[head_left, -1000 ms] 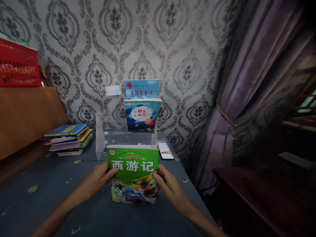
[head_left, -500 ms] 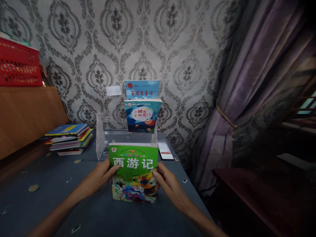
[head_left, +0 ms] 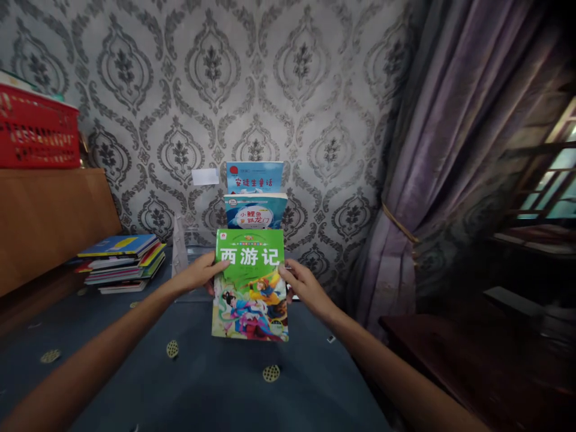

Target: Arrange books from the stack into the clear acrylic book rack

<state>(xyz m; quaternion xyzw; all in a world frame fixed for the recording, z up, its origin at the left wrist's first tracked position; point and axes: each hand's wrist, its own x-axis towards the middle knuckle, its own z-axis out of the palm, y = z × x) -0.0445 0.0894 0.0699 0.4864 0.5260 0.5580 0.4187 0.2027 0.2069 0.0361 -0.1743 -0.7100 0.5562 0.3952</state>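
Where the green book (head_left: pixel 249 288) is held: above the worktop (head_left: pixel 216 384), nearer its far edge than a second ago, the lower blue book (head_left: pixel 255 210) now partly covered.
Book sides: gripped by left hand (head_left: pixel 200 274) and right hand (head_left: pixel 306 285).
Clear rack (head_left: pixel 179 249): lower blue book, upper blue book (head_left: pixel 254 175) seemingly supported.
Red basket (head_left: pixel 40 108): contents indistinct.

The left hand (head_left: pixel 201 273) and right hand (head_left: pixel 308 287) grip a green book (head_left: pixel 250 294) mid-frame; stacked books (head_left: pixel 125 263) lie middle left, a red basket (head_left: pixel 39 133) upper left.
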